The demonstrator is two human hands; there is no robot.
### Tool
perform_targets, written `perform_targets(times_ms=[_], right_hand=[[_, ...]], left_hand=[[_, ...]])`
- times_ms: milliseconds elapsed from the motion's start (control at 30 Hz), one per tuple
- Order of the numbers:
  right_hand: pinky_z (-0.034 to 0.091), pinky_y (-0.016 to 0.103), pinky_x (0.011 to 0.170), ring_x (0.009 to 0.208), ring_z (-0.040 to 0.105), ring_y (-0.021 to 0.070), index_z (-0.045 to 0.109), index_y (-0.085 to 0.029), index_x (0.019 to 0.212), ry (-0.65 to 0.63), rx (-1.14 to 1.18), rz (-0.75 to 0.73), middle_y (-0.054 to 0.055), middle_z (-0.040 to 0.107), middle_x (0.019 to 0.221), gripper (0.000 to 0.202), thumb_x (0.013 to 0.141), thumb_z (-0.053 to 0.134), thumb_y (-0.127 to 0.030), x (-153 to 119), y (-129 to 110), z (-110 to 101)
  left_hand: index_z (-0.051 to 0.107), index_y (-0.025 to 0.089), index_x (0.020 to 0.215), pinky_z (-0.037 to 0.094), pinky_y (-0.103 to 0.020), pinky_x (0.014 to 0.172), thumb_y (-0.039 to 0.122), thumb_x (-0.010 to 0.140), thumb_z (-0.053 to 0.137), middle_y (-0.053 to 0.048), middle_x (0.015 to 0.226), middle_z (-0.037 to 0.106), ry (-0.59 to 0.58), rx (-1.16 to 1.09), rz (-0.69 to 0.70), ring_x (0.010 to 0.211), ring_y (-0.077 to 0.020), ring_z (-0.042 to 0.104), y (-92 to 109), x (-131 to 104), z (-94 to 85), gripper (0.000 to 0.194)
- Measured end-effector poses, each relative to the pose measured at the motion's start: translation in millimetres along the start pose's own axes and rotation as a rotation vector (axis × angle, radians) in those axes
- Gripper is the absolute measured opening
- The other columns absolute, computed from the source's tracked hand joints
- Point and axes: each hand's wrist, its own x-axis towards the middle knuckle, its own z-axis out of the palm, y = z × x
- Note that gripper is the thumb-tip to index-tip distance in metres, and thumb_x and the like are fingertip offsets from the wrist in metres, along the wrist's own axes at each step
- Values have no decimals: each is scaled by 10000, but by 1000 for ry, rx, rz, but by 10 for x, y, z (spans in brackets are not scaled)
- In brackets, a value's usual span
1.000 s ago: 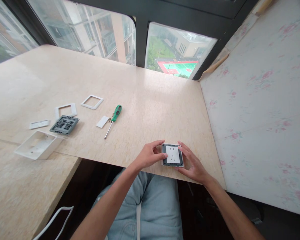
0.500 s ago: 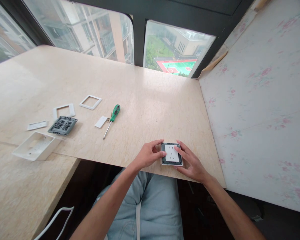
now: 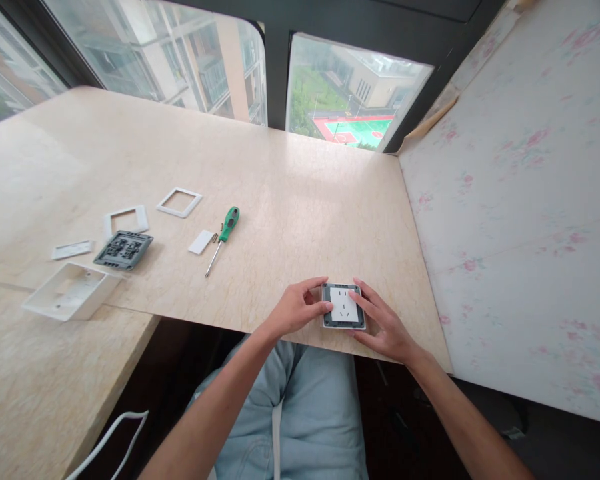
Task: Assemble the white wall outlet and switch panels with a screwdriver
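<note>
Socket unit (image 3: 344,305) held between your 2 hands, face up on the worktop (image 3: 305,200), close to its near edge and before your lap. The fingers of your left hand (image 3: 299,308) close narrowly on its left side, the thumb on the margin of the white face. The fingers of your right hand (image 3: 386,327) hold the right side, 1 fingertip resting on the face's upper right. This opposed grip probably keeps the unit square, while the worktop can bear any downward pressure.

Well apart, to your left, lie the loose parts, an arrangement that likely leaves your hands room. The screwdriver (image 3: 229,225) points its tip towards you, its green handle away; small screws (image 3: 215,237) lie between it and a white blank (image 3: 201,242), perhaps grouped against loss. Farther left, a grey module (image 3: 123,250) lies near white frame A (image 3: 141,217), with white frame B (image 3: 193,206) beyond, a narrow white plate (image 3: 73,249) beside, and an open white box (image 3: 99,299) nearer you.
</note>
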Motion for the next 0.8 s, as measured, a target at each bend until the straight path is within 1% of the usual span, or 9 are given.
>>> perform_targets(times_ms=[100,233,333,500,700,800], right_hand=[[444,522,1144,1499,360,334,314,-335,1583,1,-5,-1,119,267,1676,801,889,711,-285,1,-2,-4],[442,522,1146,1497,365,333,308,-335,1585,-1,-3,-1,121,273,1674,807,890,714,-289,7,-12,-11],[442,515,1149,1497,368,327,278,-331,1595,10,8,-2,120,291,1669,833,887,714,-283,12,-17,-12],[421,524,1164,1510,342,316,252,-326,1602,24,26,-11,117,279,1674,851,887,713,-285,11,-6,-4],[440,523,1151,1506,351,315,332,-333,1571,20,37,-10,115,261,1679,790,887,720,-260,1,0,-1],[442,525,1150,1508,346,321,345,-331,1568,16,42,-6,116,252,1683,785,885,721,-242,-3,-9,0]], left_hand=[[600,167,1383,571,-355,818,406,827,751,-99,1076,754,0,-7,-11,947,-241,698,20,-4,4,624],[591,118,1387,576,-379,828,422,898,656,-142,1155,738,9,-26,-49,915,-229,703,69,-6,16,579],[597,122,1381,580,-384,831,412,911,639,-152,1180,733,19,-46,-57,929,-233,708,77,-2,28,554],[626,164,1359,580,-372,812,396,924,627,-119,1086,764,42,-23,-54,925,-239,710,65,0,42,493],[614,120,1367,555,-347,750,375,906,621,-102,952,760,49,95,-54,778,-206,673,104,-6,38,527],[628,127,1354,532,-315,710,377,892,626,-71,858,739,63,120,-53,718,-184,640,137,-10,39,525]])
